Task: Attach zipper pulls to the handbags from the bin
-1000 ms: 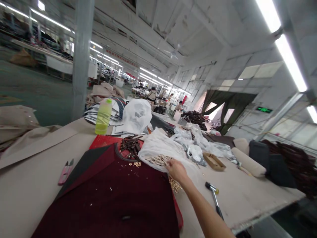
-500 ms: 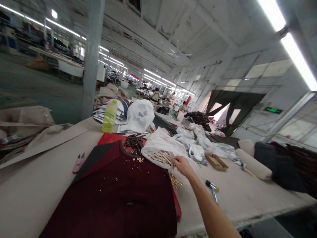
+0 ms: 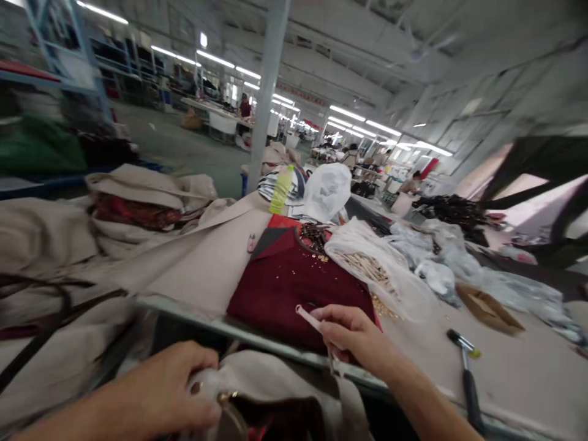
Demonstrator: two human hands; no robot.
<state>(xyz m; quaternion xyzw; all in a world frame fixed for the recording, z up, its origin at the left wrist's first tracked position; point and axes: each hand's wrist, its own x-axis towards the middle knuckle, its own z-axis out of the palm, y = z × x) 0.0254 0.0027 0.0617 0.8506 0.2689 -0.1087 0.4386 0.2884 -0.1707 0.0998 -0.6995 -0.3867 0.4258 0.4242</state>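
Observation:
My right hand [image 3: 351,334] pinches a narrow beige strip [image 3: 309,317], its looped end pointing left above the dark red cloth [image 3: 271,294]. My left hand [image 3: 177,383] is closed on the edge of a beige bag [image 3: 257,370], close to brass-coloured zip hardware [image 3: 223,398]. The bag hangs in front of the table edge, with a dark red inside showing. Similar beige strips [image 3: 367,269] lie in an open white plastic bag [image 3: 353,236] beyond my right hand. Small gold pieces [image 3: 383,308] are scattered beside it.
A hammer [image 3: 466,367] lies at the right, near a cardboard box [image 3: 489,309]. Behind stand a yellow-green bottle [image 3: 281,191] and clear plastic bags [image 3: 438,275]. Pink-handled snips [image 3: 251,243] rest left of the cloth. Beige bags [image 3: 138,190] are heaped at the left.
My right hand has come back from the white plastic bag toward me with a beige strip. My left hand has entered view, holding the beige bag. The view has turned left.

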